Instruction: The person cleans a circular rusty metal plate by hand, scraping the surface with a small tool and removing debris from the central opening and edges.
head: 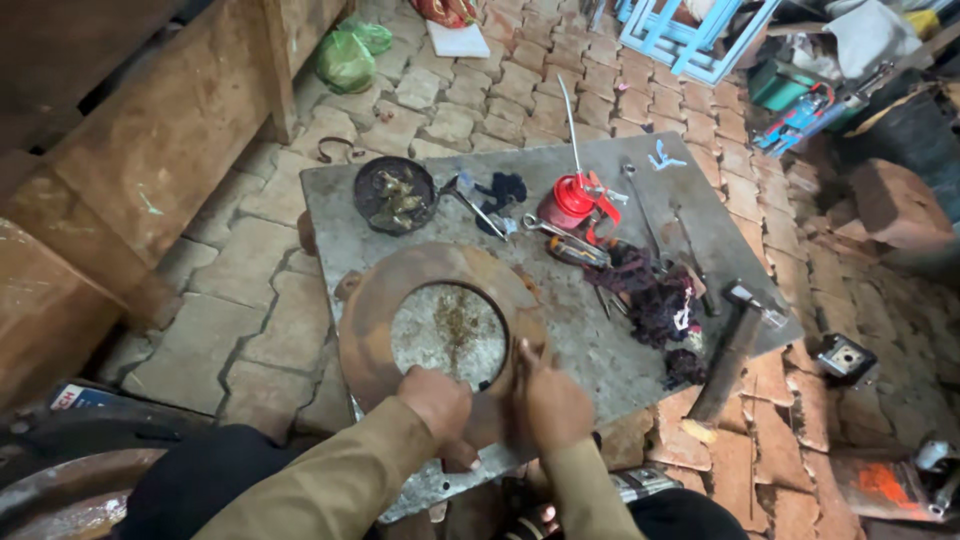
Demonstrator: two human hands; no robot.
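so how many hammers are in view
1: a hammer lies at the right edge of the grey slab, head towards the top, right of the dark rag. Others may be hidden.

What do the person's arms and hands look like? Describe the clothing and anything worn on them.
Both arms wear long, loose sleeves of plain khaki-tan cloth, creased along the forearms and ending at the wrists. The left hand and the right hand are bare: no gloves, and no rings, watch or bracelet show. No markings or patches are visible on the sleeves.
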